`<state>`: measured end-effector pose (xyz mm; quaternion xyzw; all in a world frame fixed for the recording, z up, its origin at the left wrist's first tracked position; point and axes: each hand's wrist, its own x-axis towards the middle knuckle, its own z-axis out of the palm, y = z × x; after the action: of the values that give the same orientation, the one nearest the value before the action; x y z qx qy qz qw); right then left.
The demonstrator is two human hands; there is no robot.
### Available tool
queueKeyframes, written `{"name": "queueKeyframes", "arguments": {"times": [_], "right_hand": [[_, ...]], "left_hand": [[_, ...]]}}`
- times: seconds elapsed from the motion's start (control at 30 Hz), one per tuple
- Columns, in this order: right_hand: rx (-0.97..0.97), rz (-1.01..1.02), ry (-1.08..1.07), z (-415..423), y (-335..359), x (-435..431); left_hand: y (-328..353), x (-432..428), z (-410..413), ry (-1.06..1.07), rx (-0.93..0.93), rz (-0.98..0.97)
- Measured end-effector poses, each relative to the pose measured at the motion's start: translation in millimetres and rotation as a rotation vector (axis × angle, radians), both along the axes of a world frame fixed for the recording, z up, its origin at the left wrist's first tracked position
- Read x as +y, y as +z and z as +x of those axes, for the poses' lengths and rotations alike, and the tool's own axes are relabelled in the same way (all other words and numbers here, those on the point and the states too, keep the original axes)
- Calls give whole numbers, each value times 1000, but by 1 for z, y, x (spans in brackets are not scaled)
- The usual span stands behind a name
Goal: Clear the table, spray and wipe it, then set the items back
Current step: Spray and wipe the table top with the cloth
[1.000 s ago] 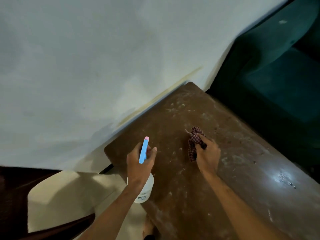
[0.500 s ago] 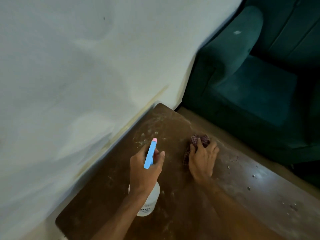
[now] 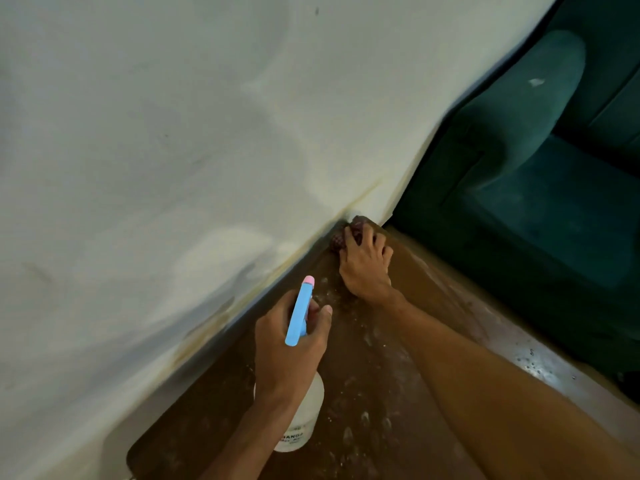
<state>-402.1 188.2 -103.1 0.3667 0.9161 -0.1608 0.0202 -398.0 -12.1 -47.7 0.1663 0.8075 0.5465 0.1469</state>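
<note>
Right, head view. Counts: one spray bottle point(image 3: 300, 422), one cloth point(image 3: 340, 239), one table point(image 3: 384, 396), two hands.

- Bottle: the left hand point(image 3: 289, 346) grips it round the neck, fingers wrapped and thumb up beside the head. The translucent white body hangs below the wrist, over the near-left part of the tabletop. Can't tell if the base touches the wood. There is label print on the body, only partly readable.
- Spray head point(image 3: 298, 313): a blue bar whose long axis runs near-to-far across the table, leaning a little right. Its pink nozzle tip point(image 3: 308, 280) is the far end and points at the far corner, roughly towards the other hand.
- Cloth: dark red check, bunched in the table's far corner and touching the wall point(image 3: 173, 168). It is mostly hidden under the fingers.
- Right hand point(image 3: 367, 270): palm down on the cloth, fingers bent and clamped over it, pressing it onto the tabletop. The forearm crosses the table diagonally from the near right.
- Tabletop: brown wood with pale specks and smears across the middle and a wet sheen with droplets along the right edge.
- One teal armchair point(image 3: 540, 209) sits just beyond the table's right side.
</note>
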Motion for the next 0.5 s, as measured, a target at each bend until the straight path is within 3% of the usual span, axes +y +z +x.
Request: {"name": "queueKeyframes", "arguments": {"times": [0.2, 0.33, 0.4, 0.5], "right_hand": [[-66, 29, 454, 20, -5, -63], [-124, 77, 662, 51, -4, -55], [-164, 107, 603, 67, 1, -32], [-185, 125, 252, 93, 2, 2]], "left_hand": [[5, -28, 8, 69, 51, -23], [7, -45, 22, 86, 46, -35], [6, -48, 30, 80, 32, -39], [8, -50, 41, 78, 26, -11]]}}
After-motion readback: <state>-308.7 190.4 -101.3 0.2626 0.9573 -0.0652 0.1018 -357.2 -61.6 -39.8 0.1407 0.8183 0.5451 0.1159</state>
